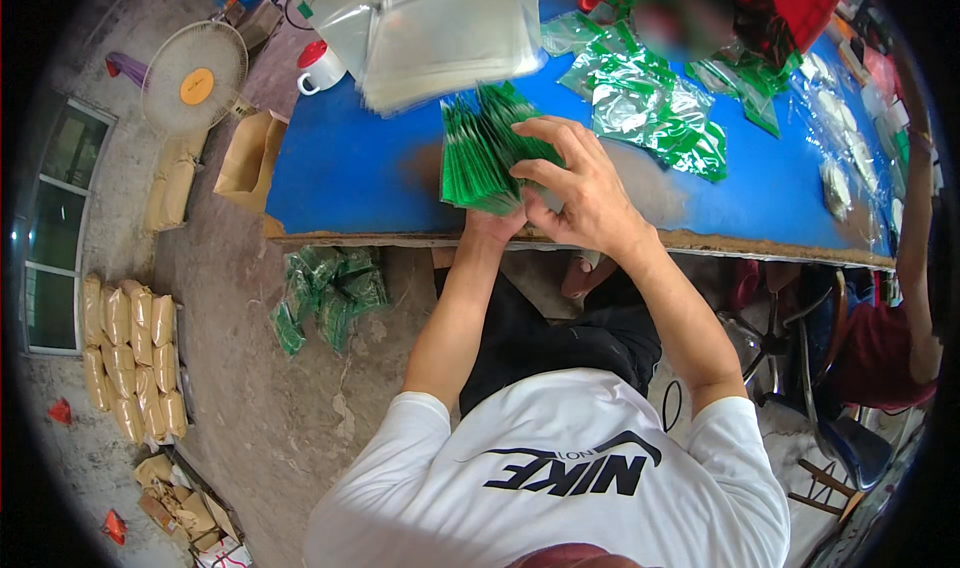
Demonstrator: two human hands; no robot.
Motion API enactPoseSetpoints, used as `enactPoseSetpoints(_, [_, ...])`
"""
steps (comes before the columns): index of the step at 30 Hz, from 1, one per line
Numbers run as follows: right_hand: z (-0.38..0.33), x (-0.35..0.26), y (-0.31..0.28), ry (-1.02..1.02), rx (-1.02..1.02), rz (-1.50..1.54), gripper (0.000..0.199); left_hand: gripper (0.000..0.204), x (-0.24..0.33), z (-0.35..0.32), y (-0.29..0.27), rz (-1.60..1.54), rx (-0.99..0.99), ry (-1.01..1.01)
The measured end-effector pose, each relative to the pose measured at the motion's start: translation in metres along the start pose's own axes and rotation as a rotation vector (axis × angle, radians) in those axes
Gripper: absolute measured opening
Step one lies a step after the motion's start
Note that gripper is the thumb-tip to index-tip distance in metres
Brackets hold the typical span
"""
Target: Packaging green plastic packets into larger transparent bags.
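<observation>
Just over the near edge of the blue table, a thick fanned bundle of green packets [485, 148] stands with its many edges spread. My left hand [496, 224] is closed on it from below, its fingers mostly hidden behind the packets. On the bundle's right side is my right hand [580, 183], fingers bent and apart, with the fingertips at the packets' edges. The packets near those fingertips look slightly blurred.
Clear plastic sheets [450, 43] and a red-lidded white mug [319, 68] lie beyond the bundle. Green-and-clear bags [650, 98] spread rightward near a red bin [805, 3]. Below the table edge [590, 240], green packets [325, 293] lie on the floor. Another person's arm [915, 228] is at far right.
</observation>
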State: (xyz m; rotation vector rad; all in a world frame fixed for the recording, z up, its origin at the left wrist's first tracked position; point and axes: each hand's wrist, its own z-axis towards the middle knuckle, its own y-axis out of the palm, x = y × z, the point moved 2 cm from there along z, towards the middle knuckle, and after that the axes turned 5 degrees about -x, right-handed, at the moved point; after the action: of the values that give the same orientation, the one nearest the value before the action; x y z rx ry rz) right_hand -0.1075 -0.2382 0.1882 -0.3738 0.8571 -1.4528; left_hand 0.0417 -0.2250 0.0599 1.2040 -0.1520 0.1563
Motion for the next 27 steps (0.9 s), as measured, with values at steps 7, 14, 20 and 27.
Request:
enactPoseSetpoints(7, [-0.001, -0.001, 0.004, 0.037, 0.055, 0.027, 0.031, 0.046, 0.003, -0.003, -0.001, 0.080, 0.050, 0.017])
enactPoseSetpoints(14, [-0.004, 0.003, 0.005, 0.042, 0.086, 0.037, 0.025, 0.045, 0.000, -0.001, 0.002, 0.017, 0.048, 0.017])
enactPoseSetpoints(20, [-0.003, 0.000, 0.006, 0.086, 0.089, 0.052, 0.028, 0.046, 0.000, -0.001, -0.004, 0.068, 0.074, 0.035])
enactPoseSetpoints(27, [0.002, -0.008, 0.006, -0.041, -0.057, 0.028, 0.042, 0.046, -0.004, -0.004, 0.002, 0.012, 0.208, 0.026])
